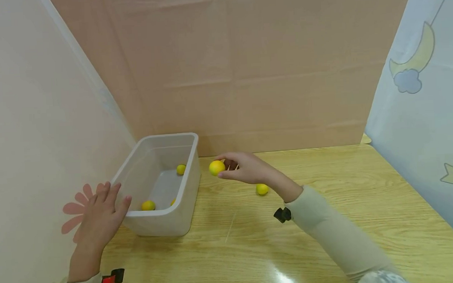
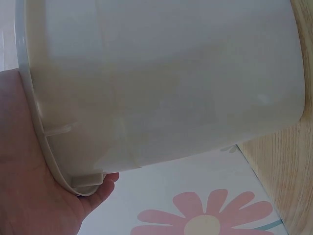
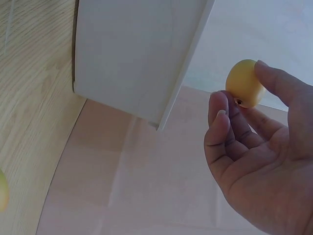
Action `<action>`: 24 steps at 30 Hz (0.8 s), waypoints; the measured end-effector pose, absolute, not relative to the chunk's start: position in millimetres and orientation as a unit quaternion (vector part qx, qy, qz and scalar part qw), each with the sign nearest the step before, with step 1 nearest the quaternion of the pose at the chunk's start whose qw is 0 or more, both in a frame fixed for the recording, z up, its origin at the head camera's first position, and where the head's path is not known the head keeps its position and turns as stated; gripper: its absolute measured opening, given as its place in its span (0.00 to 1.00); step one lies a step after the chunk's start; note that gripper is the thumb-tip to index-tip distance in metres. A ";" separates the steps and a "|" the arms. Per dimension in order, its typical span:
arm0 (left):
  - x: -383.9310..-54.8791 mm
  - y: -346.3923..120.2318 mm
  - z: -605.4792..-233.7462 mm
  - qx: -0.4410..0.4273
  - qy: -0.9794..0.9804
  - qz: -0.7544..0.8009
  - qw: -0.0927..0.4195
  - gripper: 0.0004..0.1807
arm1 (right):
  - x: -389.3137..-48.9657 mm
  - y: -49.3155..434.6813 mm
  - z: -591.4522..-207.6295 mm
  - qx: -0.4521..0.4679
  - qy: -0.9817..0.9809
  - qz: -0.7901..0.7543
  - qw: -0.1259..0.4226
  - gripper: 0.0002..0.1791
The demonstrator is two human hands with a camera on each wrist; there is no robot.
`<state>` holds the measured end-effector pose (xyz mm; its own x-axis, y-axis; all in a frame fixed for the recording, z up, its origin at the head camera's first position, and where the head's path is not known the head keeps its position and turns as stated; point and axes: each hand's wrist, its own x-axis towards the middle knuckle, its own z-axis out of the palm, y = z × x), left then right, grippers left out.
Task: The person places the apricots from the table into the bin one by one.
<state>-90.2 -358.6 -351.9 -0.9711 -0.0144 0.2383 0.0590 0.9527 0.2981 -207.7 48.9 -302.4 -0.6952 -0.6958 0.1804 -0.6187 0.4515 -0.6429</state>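
Note:
My right hand [image 1: 243,167] pinches a small yellow citrus fruit [image 1: 217,168] between thumb and fingertips. It is held just right of a whitish plastic bin [image 1: 193,207]. In the right wrist view, a small dark spot shows on the underside of this fruit [image 3: 244,84]. My left hand [image 1: 101,218] rests on the bin's near left corner, its fingers extended along the rim. Seen from the left wrist, fingertips [image 2: 108,186] show past that corner. Inside the bin lie one citrus fruit [image 1: 181,169] at the far right, another [image 1: 148,205] near the front, and a third partly hidden by the rim.
Another yellow citrus fruit [image 1: 262,189] lies on the wooden table [image 1: 247,251], under my right forearm. A brown paper-like backdrop [image 1: 246,72] rises behind the bin. Pale printed panels flank the table, the left panel [image 1: 37,125] close beside the bin.

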 end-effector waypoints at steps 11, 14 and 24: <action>-86.0 -356.7 -351.4 -0.013 -0.979 -0.157 0.132 0.38 | -205.9 31.9 -293.5 -0.396 0.840 -0.364 0.068 0.26; -86.4 -357.0 -351.7 -0.010 -0.980 -0.156 0.127 0.38 | -206.6 26.6 -292.4 -0.397 0.841 -0.362 0.066 0.26; -85.4 -357.3 -350.7 -0.001 -0.981 -0.153 0.115 0.39 | -209.3 4.7 -287.0 -0.412 0.839 -0.353 0.053 0.24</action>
